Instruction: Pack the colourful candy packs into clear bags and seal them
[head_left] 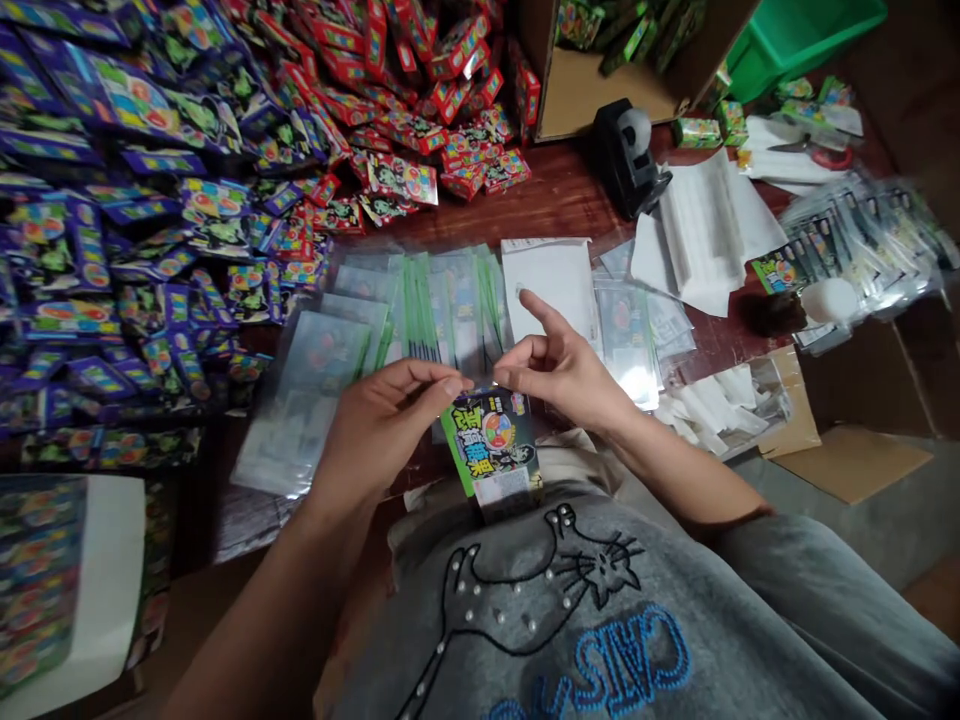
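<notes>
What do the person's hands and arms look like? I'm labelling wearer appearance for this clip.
Both the left hand and the right hand are bare: no gloves, rings or watch show. The forearms are bare too. A grey sleeve covers the right upper arm, matching the grey cat-print top.

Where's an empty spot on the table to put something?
Bare wood shows between the red boxes, the tape dispenser and the clear bags. The purple boxes crowd the left; papers cover the right.
</notes>
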